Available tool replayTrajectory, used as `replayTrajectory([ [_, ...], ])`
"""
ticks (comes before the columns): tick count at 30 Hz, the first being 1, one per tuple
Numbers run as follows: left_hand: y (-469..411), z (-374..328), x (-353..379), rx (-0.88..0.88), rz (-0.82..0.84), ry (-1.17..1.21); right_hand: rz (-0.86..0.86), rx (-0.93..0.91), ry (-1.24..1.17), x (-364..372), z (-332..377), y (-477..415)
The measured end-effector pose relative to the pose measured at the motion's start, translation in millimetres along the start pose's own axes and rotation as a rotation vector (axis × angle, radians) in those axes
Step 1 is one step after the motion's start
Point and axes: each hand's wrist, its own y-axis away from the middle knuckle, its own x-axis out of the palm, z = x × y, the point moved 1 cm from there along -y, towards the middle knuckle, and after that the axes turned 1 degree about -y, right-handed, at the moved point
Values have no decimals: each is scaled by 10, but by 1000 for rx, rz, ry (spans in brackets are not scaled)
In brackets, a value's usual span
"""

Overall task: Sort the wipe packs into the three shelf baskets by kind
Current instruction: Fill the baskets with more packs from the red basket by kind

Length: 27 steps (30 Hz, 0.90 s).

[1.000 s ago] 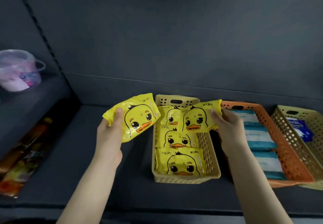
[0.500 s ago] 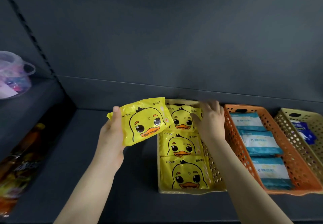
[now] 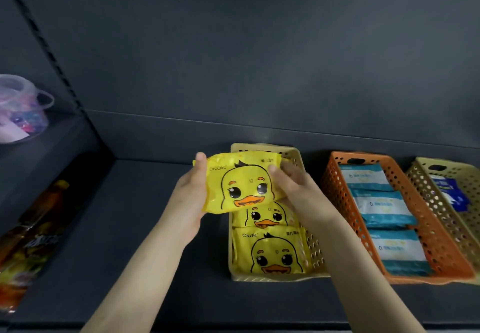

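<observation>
A yellow duck wipe pack [image 3: 242, 182] is held flat above the back of the left tan basket [image 3: 315, 254]. My left hand [image 3: 191, 195] grips its left edge and my right hand [image 3: 293, 187] grips its right edge. Below it, two more duck packs [image 3: 270, 251] lie in that basket. The orange basket [image 3: 335, 192] in the middle holds three teal-and-white packs [image 3: 384, 208]. The tan basket at the right [image 3: 426, 190] holds dark blue packs [image 3: 452, 192].
The baskets stand in a row on a dark shelf [image 3: 155, 267] with a dark back wall. A clear plastic tub [image 3: 20, 109] sits on a higher ledge at the left. Bagged bottles [image 3: 31, 234] lie at the left edge.
My right hand left the pack it laid in the tan basket and took the right edge of the pack in my left hand. That pack moved right, over the basket.
</observation>
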Motion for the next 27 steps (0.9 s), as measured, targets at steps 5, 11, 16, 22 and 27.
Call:
replayTrajectory([
  [5,-20,73,180,316,66,-223,-363,-190,227,-302,10,242],
  [11,-121,469,246,222,227,-575,-438,-51,717,-298,-185,181],
  [16,-202,596,210,179,222,-514,-440,-52,777,-4,-337,33],
  [22,-230,540,107,226,260,-634,-457,-250,842,32,-420,278],
  [27,-125,329,27,465,150,-884,-605,-326,852,-223,-441,757],
])
